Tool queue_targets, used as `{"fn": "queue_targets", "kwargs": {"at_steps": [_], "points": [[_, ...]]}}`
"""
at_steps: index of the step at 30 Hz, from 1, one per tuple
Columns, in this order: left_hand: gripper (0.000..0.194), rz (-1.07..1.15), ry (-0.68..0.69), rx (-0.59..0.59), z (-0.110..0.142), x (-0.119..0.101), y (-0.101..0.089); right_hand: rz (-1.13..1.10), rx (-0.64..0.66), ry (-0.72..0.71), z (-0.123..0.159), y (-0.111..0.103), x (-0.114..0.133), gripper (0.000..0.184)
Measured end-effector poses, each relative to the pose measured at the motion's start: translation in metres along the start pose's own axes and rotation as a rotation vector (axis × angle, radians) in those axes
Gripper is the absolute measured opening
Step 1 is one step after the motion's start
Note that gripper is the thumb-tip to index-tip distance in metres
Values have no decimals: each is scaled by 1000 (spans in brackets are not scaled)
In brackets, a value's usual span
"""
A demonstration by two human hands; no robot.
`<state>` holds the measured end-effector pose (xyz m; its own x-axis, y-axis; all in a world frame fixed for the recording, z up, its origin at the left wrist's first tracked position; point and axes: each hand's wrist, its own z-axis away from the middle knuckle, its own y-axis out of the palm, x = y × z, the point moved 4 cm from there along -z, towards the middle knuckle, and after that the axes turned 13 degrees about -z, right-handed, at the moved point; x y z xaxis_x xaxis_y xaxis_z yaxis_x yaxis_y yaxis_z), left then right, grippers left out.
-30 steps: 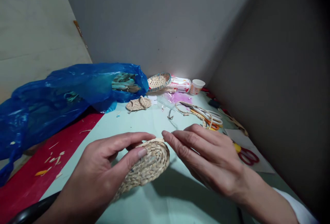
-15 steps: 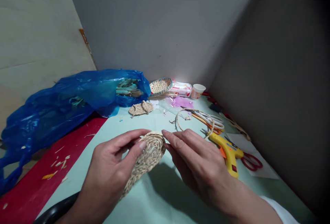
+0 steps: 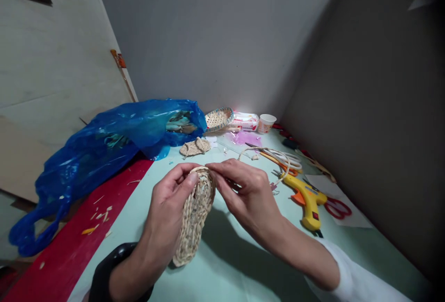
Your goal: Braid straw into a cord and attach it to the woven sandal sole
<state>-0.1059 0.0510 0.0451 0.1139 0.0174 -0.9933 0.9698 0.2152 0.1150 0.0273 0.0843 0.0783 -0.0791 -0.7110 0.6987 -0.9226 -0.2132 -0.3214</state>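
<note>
A long oval straw sole (image 3: pixel 194 221), made of braided strands coiled round, is held up over the pale green tabletop. My left hand (image 3: pixel 168 200) grips its left edge, thumb on the near face and fingers behind. At the sole's upper right edge, the thumb and fingertips of my right hand (image 3: pixel 243 183) pinch the rim; any loose strand end between them is too small to make out. Past my hands lies a small braided straw slipper (image 3: pixel 194 147) with a strap.
A blue plastic bag (image 3: pixel 135 123) of dried strands lies at the left. On the right are a yellow glue gun (image 3: pixel 309 197), red-handled scissors (image 3: pixel 338 209) and a straw cord loop (image 3: pixel 287 160). A woven basket (image 3: pixel 219 118) and paper cup (image 3: pixel 266 124) stand at the back.
The sole has been turned more upright, its lower end now nearer me. My right hand has shifted left along its rim, leaving the glue gun in full view. The camera view has shifted too.
</note>
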Motion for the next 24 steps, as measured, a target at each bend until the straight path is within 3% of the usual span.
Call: {"fn": "queue_targets", "kwargs": {"at_steps": [9, 18, 24], "points": [[19, 29, 73, 19, -3, 1, 3, -231, -14, 344, -8, 10, -10, 22], [18, -73, 101, -30, -5, -1, -5, -249, -36, 335, -10, 19, -9, 21], [19, -23, 75, -25, -6, 0, -6, -311, -47, 335, -6, 17, -10, 21]]}}
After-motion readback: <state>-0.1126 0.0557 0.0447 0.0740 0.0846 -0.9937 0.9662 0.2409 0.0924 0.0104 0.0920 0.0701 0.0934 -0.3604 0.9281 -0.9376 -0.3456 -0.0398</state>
